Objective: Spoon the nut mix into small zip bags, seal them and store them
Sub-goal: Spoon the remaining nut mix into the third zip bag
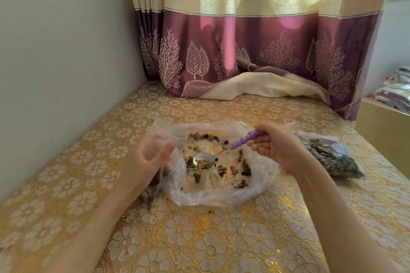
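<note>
Head view. Spoon point(213, 153) with purple handle gripped in right hand point(276, 147), fingers curled round the handle, metal bowl dipped among the nuts point(213, 168) scattered on the big clear bag point(261, 175) spread flat at table centre. Left hand point(153, 157) at the big bag's left edge, blurred, fingers curled on the mouth of a small zip bag point(155, 186) hanging below the palm, some nuts apparently already in it.

Step in hand, as judged: loading the spoon. Best to scrape toward the thicker cluster near the big bag's front, lift level, carry left over the plastic so spills fall back onto it. Best also to hold the small bag's mouth wide and close beside the big bag's rim, tipping the spoon well inside.

Right of the big bag, a filled bag point(330, 155) lying on the gold flowered tablecloth point(199, 239), apart from the work. Beyond the big bag, curtain point(244, 55) hem pooled on the table, well clear. Crumbs on the cloth in front. Little in the way except the big bag's raised, crinkled edge between spoon and small bag.
</note>
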Tool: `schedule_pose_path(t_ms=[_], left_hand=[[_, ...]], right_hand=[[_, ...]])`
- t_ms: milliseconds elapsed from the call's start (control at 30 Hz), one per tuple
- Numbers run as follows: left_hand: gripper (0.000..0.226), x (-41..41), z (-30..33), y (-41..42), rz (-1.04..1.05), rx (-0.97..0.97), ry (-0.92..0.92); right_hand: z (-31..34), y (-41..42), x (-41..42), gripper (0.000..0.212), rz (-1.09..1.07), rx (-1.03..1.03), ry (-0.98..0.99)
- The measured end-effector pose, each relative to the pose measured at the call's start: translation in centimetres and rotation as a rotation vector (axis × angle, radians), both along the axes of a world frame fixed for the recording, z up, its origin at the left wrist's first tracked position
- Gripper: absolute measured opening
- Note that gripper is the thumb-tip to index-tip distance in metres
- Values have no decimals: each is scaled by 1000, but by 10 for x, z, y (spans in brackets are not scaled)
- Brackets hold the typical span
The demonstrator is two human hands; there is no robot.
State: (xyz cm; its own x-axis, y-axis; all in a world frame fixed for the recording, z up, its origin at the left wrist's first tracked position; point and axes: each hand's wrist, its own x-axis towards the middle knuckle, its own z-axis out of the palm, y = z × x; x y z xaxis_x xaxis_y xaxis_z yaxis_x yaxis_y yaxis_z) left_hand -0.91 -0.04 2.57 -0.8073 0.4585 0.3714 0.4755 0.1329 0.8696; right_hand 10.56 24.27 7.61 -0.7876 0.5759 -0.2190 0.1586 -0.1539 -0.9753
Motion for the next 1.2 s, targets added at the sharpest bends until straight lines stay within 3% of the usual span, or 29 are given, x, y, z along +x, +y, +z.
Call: schedule_pose_path(t_ms=[200,433,533,667,800,967,1100,1200], left_hand=[[52,-1,-5,2,-26,-37,3],[45,0,-4,3,-14,-19,-4],[55,0,-2,4,-9,35,-23],[53,1,1,2,-8,98,-18],[56,-4,-1,1,14,74,-11],[33,-4,-3,0,29,155,-43],[43,-6,-6,-1,88,147,-61],[47,-6,-7,0,85,129,-57]], right_hand=[[23,-18,4,31,-163,98,369],[32,-65,3,34,29,253,600],[31,-76,3,30,133,407,668],[30,-76,3,23,238,434,707],[29,-68,3,23,117,380,759],[16,-47,-3,30,-142,384,608],[-4,-42,-11,31,-123,522,372],[-9,-40,-13,29,-134,601,311]])
